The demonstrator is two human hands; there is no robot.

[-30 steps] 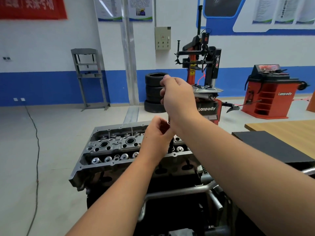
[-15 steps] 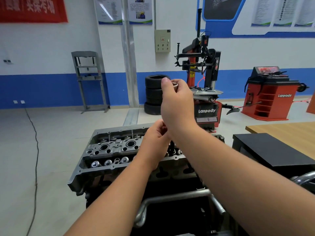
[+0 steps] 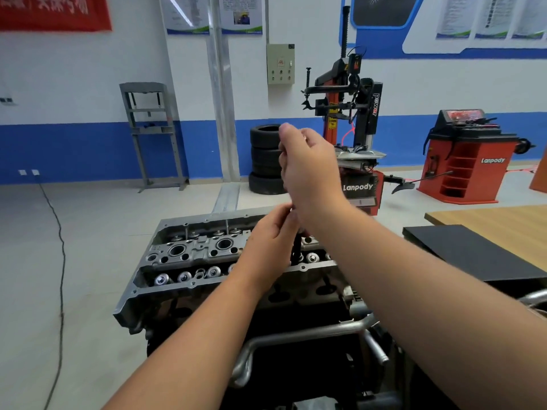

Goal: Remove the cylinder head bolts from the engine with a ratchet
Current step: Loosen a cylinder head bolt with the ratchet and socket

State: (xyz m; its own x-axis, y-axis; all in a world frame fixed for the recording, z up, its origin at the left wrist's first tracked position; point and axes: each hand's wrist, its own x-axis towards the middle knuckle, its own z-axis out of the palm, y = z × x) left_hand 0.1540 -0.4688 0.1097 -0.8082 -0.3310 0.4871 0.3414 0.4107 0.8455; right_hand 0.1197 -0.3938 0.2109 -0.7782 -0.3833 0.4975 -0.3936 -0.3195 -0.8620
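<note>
Head view. Item: cylinder head point(image 3: 207, 255), bare grey metal, topmost on the engine, valve springs and plug wells exposed. Right hand point(image 3: 310, 170), raised above it, fingers curled round the upper end of a tool, mostly hidden. Left hand point(image 3: 272, 241), below, pinching a dark upright shaft point(image 3: 297, 247) that descends into the head. Progress: apparently one bolt being worked; number already removed cannot be told. Ratchet itself not clearly visible.

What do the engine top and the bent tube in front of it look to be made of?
Engine top: probably cast aluminium, judging by its dull, grainy grey surface and moulded shapes. Bent tube: smooth, shiny metal, perhaps steel, catching long highlights.
</note>
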